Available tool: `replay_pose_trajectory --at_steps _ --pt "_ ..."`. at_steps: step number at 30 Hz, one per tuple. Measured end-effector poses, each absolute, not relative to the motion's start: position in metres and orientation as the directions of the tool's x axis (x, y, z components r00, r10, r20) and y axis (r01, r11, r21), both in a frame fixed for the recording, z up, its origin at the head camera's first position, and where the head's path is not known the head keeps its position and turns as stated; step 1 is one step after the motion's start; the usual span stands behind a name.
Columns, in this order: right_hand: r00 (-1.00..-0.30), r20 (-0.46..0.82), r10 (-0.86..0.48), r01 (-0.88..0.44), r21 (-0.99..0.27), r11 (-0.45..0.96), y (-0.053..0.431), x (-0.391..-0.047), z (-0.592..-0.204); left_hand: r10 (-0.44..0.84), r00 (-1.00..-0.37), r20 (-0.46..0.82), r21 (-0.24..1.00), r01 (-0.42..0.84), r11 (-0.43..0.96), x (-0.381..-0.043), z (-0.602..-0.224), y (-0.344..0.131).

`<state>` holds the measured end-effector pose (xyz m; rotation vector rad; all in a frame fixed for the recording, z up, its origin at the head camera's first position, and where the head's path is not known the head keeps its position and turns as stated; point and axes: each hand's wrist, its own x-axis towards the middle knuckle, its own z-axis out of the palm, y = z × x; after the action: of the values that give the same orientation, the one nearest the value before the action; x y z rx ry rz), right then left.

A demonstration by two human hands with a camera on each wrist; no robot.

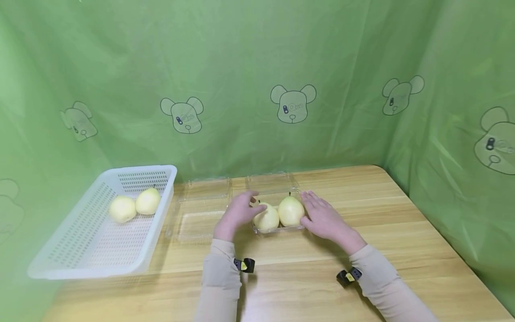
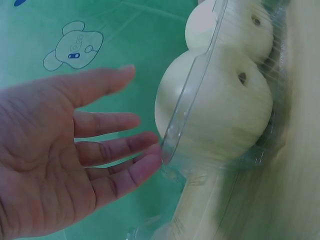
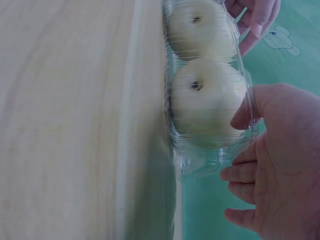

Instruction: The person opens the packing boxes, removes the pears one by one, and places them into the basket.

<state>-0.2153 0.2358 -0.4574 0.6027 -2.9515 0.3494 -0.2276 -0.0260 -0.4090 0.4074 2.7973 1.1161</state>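
Note:
Two pale yellow pears, the left one (image 1: 267,219) and the right one (image 1: 291,212), sit side by side in a clear plastic box (image 1: 277,230) on the table. Its hinged lid (image 1: 271,181) lies folded back behind it. At the box's left end is my left hand (image 1: 240,211), fingers loosely spread, with fingertips right at the rim in the left wrist view. My right hand (image 1: 323,218) lies along the right end with fairly straight fingers. Its thumb (image 3: 243,116) overlaps the rim in the right wrist view.
A white perforated basket (image 1: 96,271) stands at the left with two more pears (image 1: 123,209) in it. Between basket and box lies another clear open box (image 1: 201,226). A green curtain (image 1: 241,67) with printed bear heads surrounds the wooden table (image 1: 297,286).

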Motion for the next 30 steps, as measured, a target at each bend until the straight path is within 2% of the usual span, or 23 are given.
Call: replay_pose_trajectory --at_steps 7,30 --pt "-0.916 0.151 -0.371 -0.396 -0.205 0.895 0.236 -0.215 -0.458 0.303 -0.952 -0.039 0.682 0.197 0.704 -0.222 -0.406 -0.019" --pt "-0.915 0.159 -0.370 -0.397 -0.205 0.895 0.234 -0.215 -0.458 0.328 -0.945 0.003 0.520 0.281 0.806 -0.225 -0.423 0.007"
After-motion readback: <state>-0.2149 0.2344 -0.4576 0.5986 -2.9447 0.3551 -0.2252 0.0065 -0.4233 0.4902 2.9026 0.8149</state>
